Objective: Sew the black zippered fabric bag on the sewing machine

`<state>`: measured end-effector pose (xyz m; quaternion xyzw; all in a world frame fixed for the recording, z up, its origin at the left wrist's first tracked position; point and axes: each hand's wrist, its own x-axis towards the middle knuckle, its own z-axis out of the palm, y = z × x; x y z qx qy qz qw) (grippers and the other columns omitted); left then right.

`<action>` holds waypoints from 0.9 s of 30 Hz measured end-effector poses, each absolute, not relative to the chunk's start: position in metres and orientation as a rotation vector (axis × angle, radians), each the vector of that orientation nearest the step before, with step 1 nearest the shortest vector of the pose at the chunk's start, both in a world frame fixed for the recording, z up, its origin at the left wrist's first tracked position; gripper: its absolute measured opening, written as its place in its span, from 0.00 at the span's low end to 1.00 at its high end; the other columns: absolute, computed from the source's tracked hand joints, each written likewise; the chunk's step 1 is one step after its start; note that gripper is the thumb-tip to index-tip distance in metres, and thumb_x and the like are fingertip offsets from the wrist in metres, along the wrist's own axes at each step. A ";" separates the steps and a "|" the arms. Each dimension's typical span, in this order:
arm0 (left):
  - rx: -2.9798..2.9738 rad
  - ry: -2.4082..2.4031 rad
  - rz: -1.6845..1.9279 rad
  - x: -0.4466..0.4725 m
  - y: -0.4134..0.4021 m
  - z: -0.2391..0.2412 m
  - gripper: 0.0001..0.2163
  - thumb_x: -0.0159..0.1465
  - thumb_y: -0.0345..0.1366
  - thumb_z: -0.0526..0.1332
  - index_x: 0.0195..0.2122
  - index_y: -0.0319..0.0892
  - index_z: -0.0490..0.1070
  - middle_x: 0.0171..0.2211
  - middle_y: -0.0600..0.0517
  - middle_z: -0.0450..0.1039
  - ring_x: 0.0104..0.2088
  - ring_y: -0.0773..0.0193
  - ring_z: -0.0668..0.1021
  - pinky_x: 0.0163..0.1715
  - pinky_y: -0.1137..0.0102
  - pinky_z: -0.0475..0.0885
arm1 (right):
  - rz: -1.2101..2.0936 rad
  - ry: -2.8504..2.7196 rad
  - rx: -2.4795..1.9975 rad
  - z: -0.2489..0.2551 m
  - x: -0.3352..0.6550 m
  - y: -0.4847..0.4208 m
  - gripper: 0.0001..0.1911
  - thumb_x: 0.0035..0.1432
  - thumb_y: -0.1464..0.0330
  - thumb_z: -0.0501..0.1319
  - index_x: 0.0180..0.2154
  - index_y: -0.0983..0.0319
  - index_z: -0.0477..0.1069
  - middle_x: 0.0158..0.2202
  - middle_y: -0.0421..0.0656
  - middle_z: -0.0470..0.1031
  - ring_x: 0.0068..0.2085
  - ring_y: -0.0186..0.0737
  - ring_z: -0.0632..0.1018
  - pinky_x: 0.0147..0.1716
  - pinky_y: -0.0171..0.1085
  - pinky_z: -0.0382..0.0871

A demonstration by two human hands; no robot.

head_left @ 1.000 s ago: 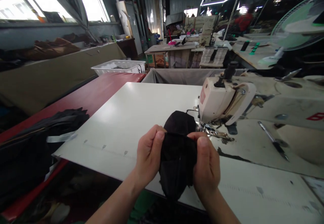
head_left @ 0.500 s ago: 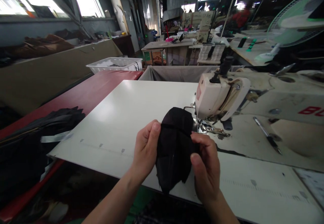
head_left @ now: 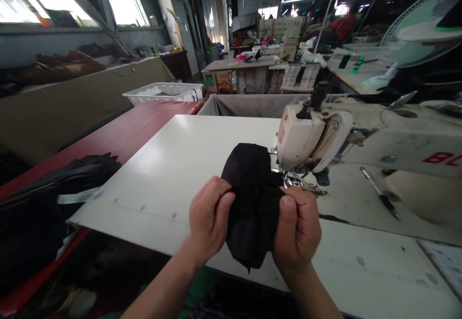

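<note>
A piece of black fabric [head_left: 252, 208] with a seam across it is stretched between my two hands, above the white sewing table. My left hand [head_left: 209, 215] pinches its left edge between thumb and fingers. On the opposite edge, my right hand [head_left: 299, 230] grips the cloth the same way, thumb on top. The fabric's far end lies close beside the presser foot [head_left: 294, 180] of the sewing machine [head_left: 303, 133]; whether they touch I cannot tell. Its lower tip hangs near the table's front edge.
A pen [head_left: 380, 194] lies on the machine bed. Dark garments [head_left: 46, 194] are piled at left by a red surface [head_left: 144, 121]. Behind stand a white plastic crate [head_left: 162, 90] and a fan [head_left: 422, 30]. A person in red [head_left: 342, 28] is far back.
My right hand has closed on the fabric's right edge, where its fingers were looser before. The cloth is now spread wider and flatter, its far end slightly farther from me.
</note>
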<state>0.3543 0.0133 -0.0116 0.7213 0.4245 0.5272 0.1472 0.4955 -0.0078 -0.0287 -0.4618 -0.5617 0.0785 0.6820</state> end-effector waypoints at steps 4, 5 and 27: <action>1.727 1.164 1.245 0.354 0.014 -0.013 0.20 0.71 0.42 0.46 0.22 0.41 0.54 0.20 0.57 0.51 0.21 0.70 0.57 0.21 0.72 0.55 | 0.339 -1.214 -1.024 -0.025 0.496 -0.007 0.10 0.66 0.70 0.51 0.34 0.59 0.69 0.30 0.40 0.67 0.32 0.38 0.69 0.32 0.37 0.62; 1.753 1.130 1.246 0.354 0.014 -0.015 0.19 0.71 0.43 0.47 0.23 0.41 0.57 0.21 0.56 0.54 0.22 0.69 0.60 0.22 0.72 0.57 | 0.384 -1.187 -1.025 -0.024 0.496 -0.007 0.11 0.66 0.70 0.51 0.33 0.59 0.68 0.28 0.39 0.66 0.31 0.37 0.69 0.31 0.37 0.61; 1.577 1.014 1.437 0.360 0.007 -0.027 0.12 0.68 0.40 0.56 0.31 0.41 0.72 0.24 0.54 0.65 0.24 0.70 0.65 0.24 0.74 0.60 | 0.663 -1.173 -1.058 -0.026 0.508 -0.010 0.18 0.65 0.62 0.53 0.25 0.62 0.68 0.21 0.38 0.63 0.24 0.34 0.65 0.22 0.34 0.57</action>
